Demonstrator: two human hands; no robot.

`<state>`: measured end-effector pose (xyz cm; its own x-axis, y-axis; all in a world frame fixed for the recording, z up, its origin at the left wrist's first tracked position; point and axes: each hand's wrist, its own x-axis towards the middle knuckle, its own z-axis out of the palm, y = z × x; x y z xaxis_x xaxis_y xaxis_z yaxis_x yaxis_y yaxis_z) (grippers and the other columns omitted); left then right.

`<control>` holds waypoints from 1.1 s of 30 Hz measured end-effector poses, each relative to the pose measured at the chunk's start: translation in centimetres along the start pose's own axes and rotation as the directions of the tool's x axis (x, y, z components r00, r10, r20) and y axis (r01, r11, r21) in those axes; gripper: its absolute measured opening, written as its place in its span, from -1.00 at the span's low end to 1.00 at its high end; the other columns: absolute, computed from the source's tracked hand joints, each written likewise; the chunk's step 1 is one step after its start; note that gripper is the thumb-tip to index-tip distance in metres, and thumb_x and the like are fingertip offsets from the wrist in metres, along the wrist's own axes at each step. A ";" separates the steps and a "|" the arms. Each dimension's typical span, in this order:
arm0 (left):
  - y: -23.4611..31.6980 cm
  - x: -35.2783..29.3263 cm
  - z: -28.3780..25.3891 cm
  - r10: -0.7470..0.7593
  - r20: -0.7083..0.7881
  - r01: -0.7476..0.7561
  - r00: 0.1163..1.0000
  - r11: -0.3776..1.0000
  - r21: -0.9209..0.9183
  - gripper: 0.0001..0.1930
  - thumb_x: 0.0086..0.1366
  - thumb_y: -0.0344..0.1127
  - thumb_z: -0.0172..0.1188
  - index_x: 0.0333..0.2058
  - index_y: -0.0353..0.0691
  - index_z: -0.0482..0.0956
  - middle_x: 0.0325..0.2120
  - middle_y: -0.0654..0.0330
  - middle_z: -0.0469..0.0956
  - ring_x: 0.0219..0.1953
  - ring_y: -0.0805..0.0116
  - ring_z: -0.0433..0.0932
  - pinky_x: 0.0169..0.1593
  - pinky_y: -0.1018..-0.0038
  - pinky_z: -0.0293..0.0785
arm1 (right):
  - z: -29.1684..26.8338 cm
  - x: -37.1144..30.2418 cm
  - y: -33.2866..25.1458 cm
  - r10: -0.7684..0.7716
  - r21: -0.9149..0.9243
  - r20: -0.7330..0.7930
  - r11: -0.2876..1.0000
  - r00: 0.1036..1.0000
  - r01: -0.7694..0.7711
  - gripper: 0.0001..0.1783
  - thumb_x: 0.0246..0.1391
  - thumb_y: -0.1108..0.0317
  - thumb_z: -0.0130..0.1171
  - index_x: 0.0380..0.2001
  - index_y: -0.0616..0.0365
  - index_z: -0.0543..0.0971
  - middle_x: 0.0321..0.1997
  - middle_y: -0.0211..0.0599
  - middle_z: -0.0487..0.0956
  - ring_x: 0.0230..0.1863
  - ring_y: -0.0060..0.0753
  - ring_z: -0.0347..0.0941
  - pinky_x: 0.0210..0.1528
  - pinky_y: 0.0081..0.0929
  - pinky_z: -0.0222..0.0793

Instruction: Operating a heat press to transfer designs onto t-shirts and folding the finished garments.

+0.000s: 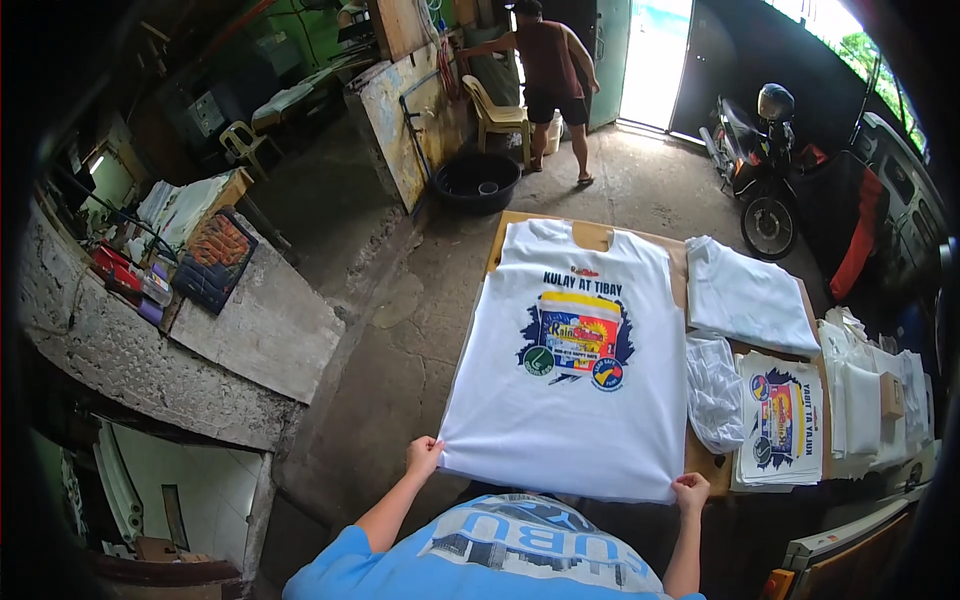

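A white sleeveless shirt [570, 425] with a colourful print of a paint pail lies spread flat over the table, its neck end away from me. My left hand [424, 456] pinches its near left hem corner. At the near right corner my right hand [690, 492] grips the hem between closed fingers. The hem stretches fairly straight between both hands, just in front of my blue shirt. Right of the spread shirt sit a folded white garment [748, 290], a crumpled clear plastic bag [713, 390] and a stack of printed sheets [780, 420] bearing a similar design.
Packs of white cloth in plastic [865, 400] stand along the right. Beyond the table are a black basin [477, 184], a beige plastic chair [496, 118] and a person [555, 70] walking near the doorway. A motorcycle [765, 180] is parked at the far right. A concrete ledge [260, 330] runs on the left.
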<state>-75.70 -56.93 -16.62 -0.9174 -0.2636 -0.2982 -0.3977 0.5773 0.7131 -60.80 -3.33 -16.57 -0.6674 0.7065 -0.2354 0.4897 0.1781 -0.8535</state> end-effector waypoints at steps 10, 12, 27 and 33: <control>0.2 0.6 -2.4 0.207 0.292 -0.254 0.934 0.958 0.132 -0.73 -0.01 -0.17 0.20 -0.50 -0.31 0.51 -0.62 0.02 0.50 -0.54 0.19 0.51 -0.43 0.37 0.39 | 1.7 -5.8 -3.7 -0.171 -0.562 -0.258 0.827 0.951 -0.004 -0.89 -0.26 0.53 0.05 -0.52 0.17 0.46 -0.46 -0.17 0.41 -0.37 -0.10 0.39 -0.32 -0.31 0.30; 0.2 1.0 -2.7 0.262 0.356 -0.331 0.897 0.931 0.150 -0.72 -0.01 -0.17 0.20 -0.51 -0.32 0.50 -0.62 0.01 0.49 -0.54 0.18 0.50 -0.43 0.36 0.38 | 2.3 -8.3 -5.0 -0.138 -0.553 -0.326 0.830 0.935 -0.070 -0.82 -0.24 0.53 0.02 -0.43 0.17 0.43 -0.32 -0.13 0.38 -0.29 -0.06 0.37 -0.25 -0.25 0.29; 1.1 2.5 -4.0 -0.253 0.941 -0.598 0.223 0.727 0.337 -0.69 0.14 -0.16 0.07 -0.48 -0.35 0.54 -0.61 0.17 0.55 -0.54 0.45 0.54 -0.43 0.53 0.42 | 5.4 -31.3 -1.7 0.049 -0.424 -0.333 0.884 0.942 -0.196 -0.84 -0.22 0.49 -0.02 -0.48 0.16 0.51 -0.39 -0.16 0.49 -0.28 -0.13 0.43 -0.23 -0.31 0.36; 4.4 -6.2 -0.4 -0.018 0.997 -0.947 -0.071 0.316 -0.062 -0.67 0.12 -0.10 0.07 -0.37 -0.29 0.53 -0.47 0.04 0.54 -0.39 0.18 0.53 -0.29 0.37 0.41 | 8.6 -38.4 -1.0 0.037 -0.395 -0.193 0.912 0.981 -0.112 -0.82 -0.13 0.39 -0.04 -0.44 0.11 0.53 -0.33 -0.19 0.51 -0.24 -0.16 0.43 -0.17 -0.32 0.35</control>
<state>-71.78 -53.11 -11.37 0.0569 0.7792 -0.6242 0.7439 0.3839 0.5470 -40.51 -36.52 -10.71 -0.5284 0.8313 -0.1726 0.7427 0.3541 -0.5683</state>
